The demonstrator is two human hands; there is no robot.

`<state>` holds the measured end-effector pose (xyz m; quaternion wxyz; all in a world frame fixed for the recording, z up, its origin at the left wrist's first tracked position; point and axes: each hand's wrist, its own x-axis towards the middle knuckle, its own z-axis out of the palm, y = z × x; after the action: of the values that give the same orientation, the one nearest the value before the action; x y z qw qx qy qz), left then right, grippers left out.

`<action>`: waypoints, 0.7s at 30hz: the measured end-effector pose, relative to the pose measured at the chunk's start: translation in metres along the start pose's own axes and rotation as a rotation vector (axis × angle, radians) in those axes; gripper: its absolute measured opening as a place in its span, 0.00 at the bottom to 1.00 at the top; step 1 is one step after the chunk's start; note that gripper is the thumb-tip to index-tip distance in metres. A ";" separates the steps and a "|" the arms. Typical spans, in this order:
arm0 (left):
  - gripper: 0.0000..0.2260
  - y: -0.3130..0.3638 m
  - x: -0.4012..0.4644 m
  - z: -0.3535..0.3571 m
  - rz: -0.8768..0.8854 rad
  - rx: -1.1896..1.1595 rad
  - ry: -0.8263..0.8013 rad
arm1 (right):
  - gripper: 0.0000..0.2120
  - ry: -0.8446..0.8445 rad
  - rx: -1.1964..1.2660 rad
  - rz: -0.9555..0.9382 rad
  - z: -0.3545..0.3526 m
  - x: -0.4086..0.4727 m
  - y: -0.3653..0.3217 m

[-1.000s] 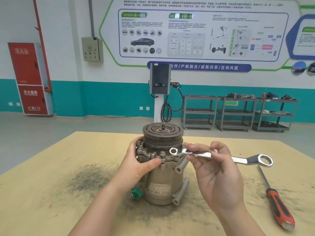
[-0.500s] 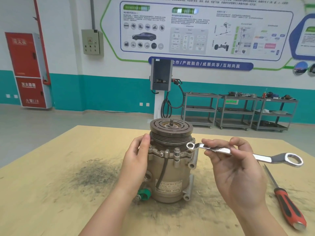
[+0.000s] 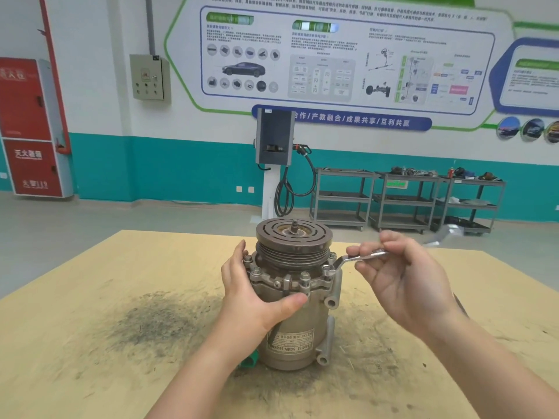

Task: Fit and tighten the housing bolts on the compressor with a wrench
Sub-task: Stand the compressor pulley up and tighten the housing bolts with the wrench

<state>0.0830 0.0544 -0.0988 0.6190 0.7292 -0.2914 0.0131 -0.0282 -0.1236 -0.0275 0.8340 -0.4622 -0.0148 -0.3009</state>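
A: Start at the left. What is there?

B: The left hand (image 3: pixel 254 300) wraps the compressor (image 3: pixel 295 297), thumb across the near side under the bolt ring, fingers (image 3: pixel 239 252) round the far left side. The compressor stands upright in the middle of the surface (image 3: pixel 90 343), near a dark smudge on its left.

A: What has changed?

B: A second ago the wrench (image 3: pixel 367 256) was held level above the bolts, its ring end free, and half a second ago it was close to the rim. Now that end sits down on the bolt at the right (image 3: pixel 328 269) of the housing rim. The far end is blurred, so I judge it is swinging. That means fitting is over for this bolt and tightening has begun.

A: And the right hand?

B: The right hand (image 3: pixel 402 276) pinches the wrench shaft between thumb and curled fingers, palm facing the camera.

A: Counts?

B: One compressor, one wrench, two hands. I count five bolt heads along the near rim; any on the far side are hidden. The screwdriver seen earlier at the right is covered by the forearm now.
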 end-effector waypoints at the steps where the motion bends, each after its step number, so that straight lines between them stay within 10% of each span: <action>1: 0.61 0.000 -0.001 0.001 -0.003 0.005 0.020 | 0.09 0.015 0.005 -0.061 -0.003 -0.009 0.005; 14: 0.60 -0.002 -0.010 0.022 0.085 0.053 0.186 | 0.03 -0.574 -1.354 -1.171 -0.014 -0.052 0.054; 21: 0.57 -0.018 0.002 0.023 0.130 0.062 0.239 | 0.11 -0.461 -0.933 -1.085 0.009 -0.045 0.053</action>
<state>0.0846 0.0333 -0.1191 0.6244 0.7207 -0.2618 0.1489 -0.0354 -0.0739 -0.0769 0.2621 -0.7468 -0.2857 -0.5404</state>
